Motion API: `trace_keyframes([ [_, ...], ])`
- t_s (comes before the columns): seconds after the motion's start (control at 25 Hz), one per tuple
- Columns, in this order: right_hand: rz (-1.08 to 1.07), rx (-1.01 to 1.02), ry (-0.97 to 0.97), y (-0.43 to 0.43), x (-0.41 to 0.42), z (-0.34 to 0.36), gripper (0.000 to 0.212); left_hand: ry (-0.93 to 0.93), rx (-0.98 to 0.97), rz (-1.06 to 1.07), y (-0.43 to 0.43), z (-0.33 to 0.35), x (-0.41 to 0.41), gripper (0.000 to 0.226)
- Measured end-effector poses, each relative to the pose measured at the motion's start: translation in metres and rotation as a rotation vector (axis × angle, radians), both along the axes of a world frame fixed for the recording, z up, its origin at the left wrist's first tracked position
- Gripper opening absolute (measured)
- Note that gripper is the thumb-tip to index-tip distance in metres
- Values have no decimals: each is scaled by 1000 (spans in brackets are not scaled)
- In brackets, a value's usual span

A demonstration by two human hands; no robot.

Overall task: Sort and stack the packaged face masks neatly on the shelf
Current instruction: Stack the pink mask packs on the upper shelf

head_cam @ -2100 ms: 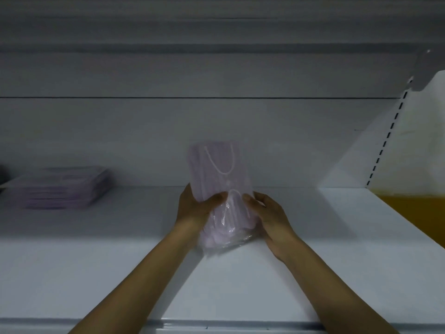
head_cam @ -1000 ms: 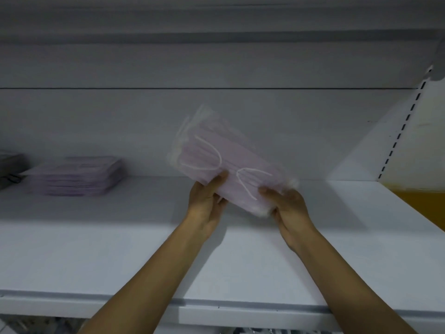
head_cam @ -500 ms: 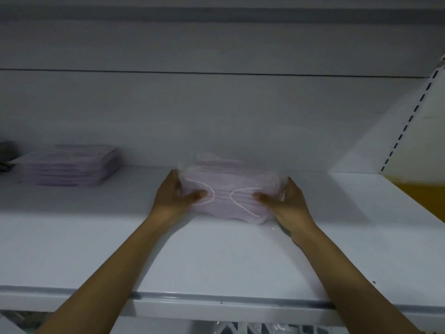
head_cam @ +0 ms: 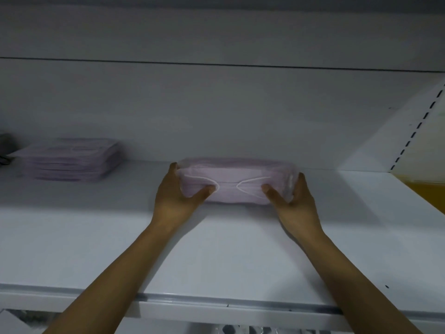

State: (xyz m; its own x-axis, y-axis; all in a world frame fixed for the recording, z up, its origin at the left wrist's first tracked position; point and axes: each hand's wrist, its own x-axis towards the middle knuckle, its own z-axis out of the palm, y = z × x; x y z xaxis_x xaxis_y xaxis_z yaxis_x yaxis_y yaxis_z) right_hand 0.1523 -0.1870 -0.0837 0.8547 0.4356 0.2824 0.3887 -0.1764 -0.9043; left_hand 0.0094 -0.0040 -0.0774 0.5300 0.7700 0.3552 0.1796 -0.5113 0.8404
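Observation:
A clear-wrapped pack of lilac face masks (head_cam: pixel 237 180) with white ear loops lies lengthwise on the white shelf (head_cam: pixel 228 256), near its back wall. My left hand (head_cam: pixel 177 196) grips the pack's left end, thumb on the front and fingers behind. My right hand (head_cam: pixel 292 201) grips the right end the same way. A flat stack of several similar lilac mask packs (head_cam: pixel 71 159) rests at the back left of the shelf.
A dark object (head_cam: pixel 6 147) sits at the far left edge beside the stack. A slotted upright (head_cam: pixel 419 127) and a yellow panel (head_cam: pixel 427 191) bound the shelf on the right. Packaged goods show below the shelf's front lip (head_cam: pixel 240 309).
Both hands turned the pack from upright to lengthwise and lowered it onto the shelf near the back wall. In the last half second they slid out to the pack's ends.

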Motion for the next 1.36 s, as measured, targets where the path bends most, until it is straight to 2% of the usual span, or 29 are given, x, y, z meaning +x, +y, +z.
trace_keyframes([
  [0.08, 18, -145, -21, 0, 0, -1, 62, 111, -16, -28, -1, 1, 0, 69],
  [0.24, -45, -72, -33, -1, -1, 2, 59, 108, 139, 62, 3, -6, 1, 63],
  [0.36, -50, -187, -73, 1, -2, 2, 45, 251, 89, 18, 4, -8, 3, 78],
  [0.48, -57, -143, -81, 1, 0, 1, 46, 208, 111, -5, 7, -10, 4, 68],
  [0.6, -39, -177, -55, 2, 4, -1, 43, 269, 87, -1, 10, -12, 5, 59],
  [0.68, -33, -156, -27, 3, 5, -3, 36, 180, -3, -2, 10, -11, 4, 62],
  [0.76, -26, -111, 30, 7, 3, -4, 30, 82, -119, 7, 9, -8, 3, 77],
  [0.88, -52, -90, 80, 12, 1, -6, 24, 45, -201, 17, 13, -10, 2, 88],
  [1.0, -100, -117, 137, 20, 4, -2, 33, 60, -251, -6, 17, -10, 5, 75],
  [1.08, -130, -60, 150, 33, -2, 5, 50, -19, -292, 12, 24, -8, 4, 57],
  [1.16, -137, 41, 145, 57, -13, 15, 54, -116, -278, 84, 41, -1, -6, 45],
  [1.36, -47, 171, 174, 146, -59, 40, 43, -218, 101, 203, 118, 32, -67, 30],
])
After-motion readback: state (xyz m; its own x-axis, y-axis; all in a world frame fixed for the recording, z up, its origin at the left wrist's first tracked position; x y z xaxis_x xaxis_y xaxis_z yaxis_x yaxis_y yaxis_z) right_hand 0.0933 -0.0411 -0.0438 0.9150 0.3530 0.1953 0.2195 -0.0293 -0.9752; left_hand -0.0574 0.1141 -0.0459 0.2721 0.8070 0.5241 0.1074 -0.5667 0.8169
